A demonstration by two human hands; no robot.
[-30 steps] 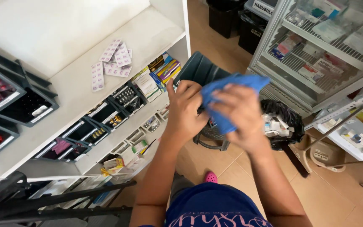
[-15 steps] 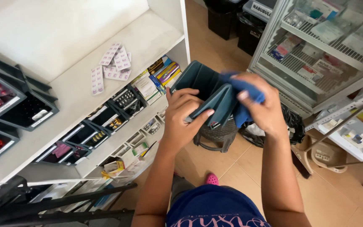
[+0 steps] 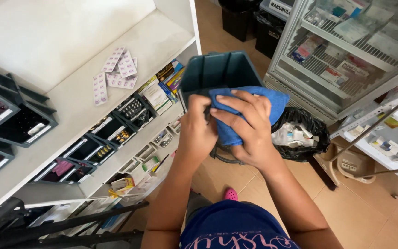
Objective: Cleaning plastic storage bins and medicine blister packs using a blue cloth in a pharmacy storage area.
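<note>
Holding a dark teal plastic storage bin (image 3: 220, 70) up at chest height, the left hand (image 3: 198, 133) has its grip wrapped tight on the bin's near wall, fingers curled over the edge and partly hidden behind the cloth. The right hand (image 3: 247, 131) presses a blue folded cleaning cloth (image 3: 249, 103) against that same near edge, its grip closed on the cloth with fingers spread across the fabric. The bin lies straight ahead of both grips, away from the body, its open mouth tipped toward the camera and its long axis running away from the hands toward the floor beyond. The cloth sits between the two hands and the bin's rim, touching both; the right hand is the nearer one to the bin's interior, the left sits lower and to the side as the support. To the left of the left grip stands a white shelf unit (image 3: 130, 46) with pink blister packs (image 3: 116, 71) lying on it and rows of similar dark bins below. Beyond the right grip, low on the floor, a black rubbish bag (image 3: 316, 131) holds white scraps.
</note>
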